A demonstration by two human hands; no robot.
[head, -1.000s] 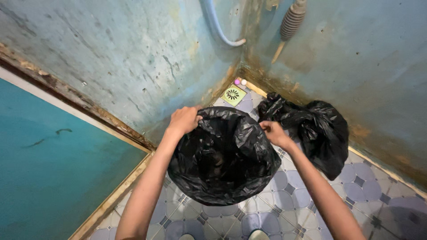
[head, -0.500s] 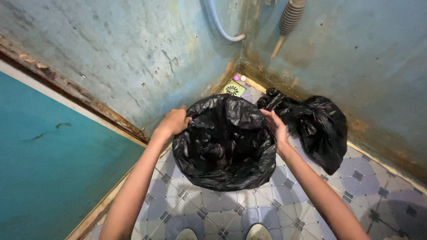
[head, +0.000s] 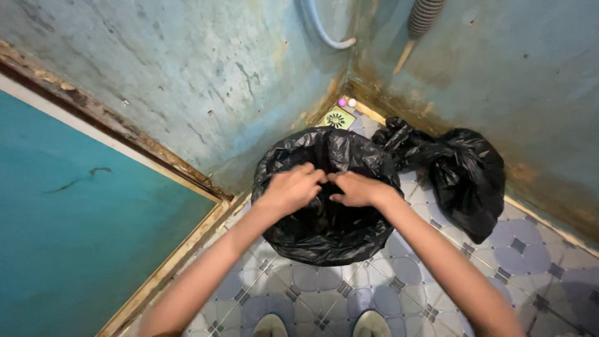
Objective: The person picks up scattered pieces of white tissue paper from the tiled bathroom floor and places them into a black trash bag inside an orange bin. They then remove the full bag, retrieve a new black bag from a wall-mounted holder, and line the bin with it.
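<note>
A bin lined with an open black plastic bag (head: 318, 237) stands on the tiled floor in the room's corner. My left hand (head: 292, 188) and my right hand (head: 357, 189) meet over the middle of its mouth, fingertips almost touching, pinching folds of the black liner. A second black bag (head: 465, 178), tied and full, lies on the floor just to the right, against the wall.
Stained blue walls close in at the back and right. A teal door (head: 68, 231) with a wooden frame stands at the left. A floor drain (head: 337, 117) and two small balls sit in the corner. A hose (head: 324, 31) hangs above. My shoe tips (head: 371, 324) show at the bottom.
Both hands have moved from the bin's left and right rim inward to the middle of the opening, drawing the liner with them. The view has shifted slightly.
</note>
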